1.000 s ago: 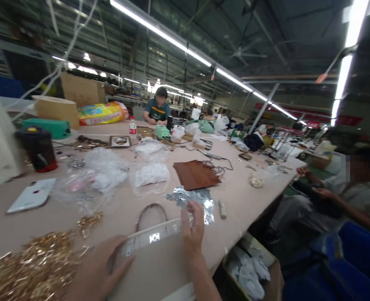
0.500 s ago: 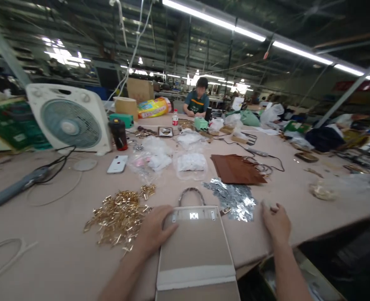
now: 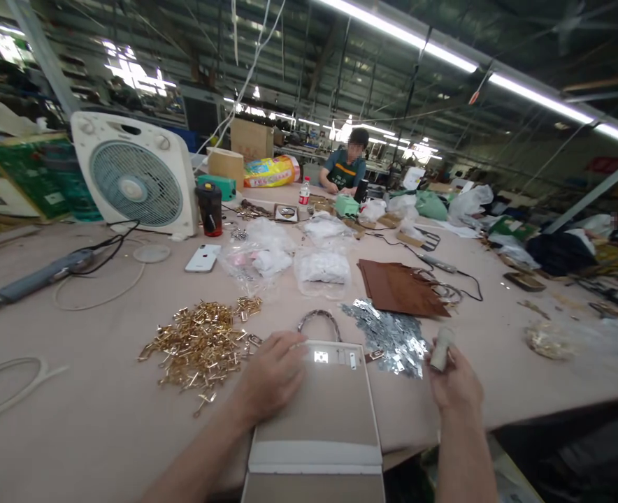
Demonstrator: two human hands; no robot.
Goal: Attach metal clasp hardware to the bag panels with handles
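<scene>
A flat beige bag panel (image 3: 317, 405) with a looped handle (image 3: 319, 320) at its top lies before me. Small metal plates (image 3: 353, 360) show along its upper edge. My left hand (image 3: 272, 377) is closed over the panel's upper left corner, its fingers curled and hiding that part. To the right, my right hand (image 3: 456, 381) is closed around a short, pale, roughly cylindrical tool (image 3: 442, 349), raised just off the panel's side. Loose flat silver metal plates (image 3: 393, 339) are heaped between that hand and the handle. Left of my left hand lies a pile of gold buckle-like fittings (image 3: 201, 342).
Brown leather-like pieces (image 3: 400, 288), plastic bags of white items (image 3: 322, 269) and a phone (image 3: 203, 258) lie farther back. A box fan (image 3: 133, 181), bottle (image 3: 210, 209) and corded grey tool (image 3: 41, 279) are at left. Another person (image 3: 345, 168) sits across the table.
My right hand has turned, bringing the pale tool into view. My left hand has shifted up across the panel's corner, covering its left metal plate. The camera view has tilted slightly.
</scene>
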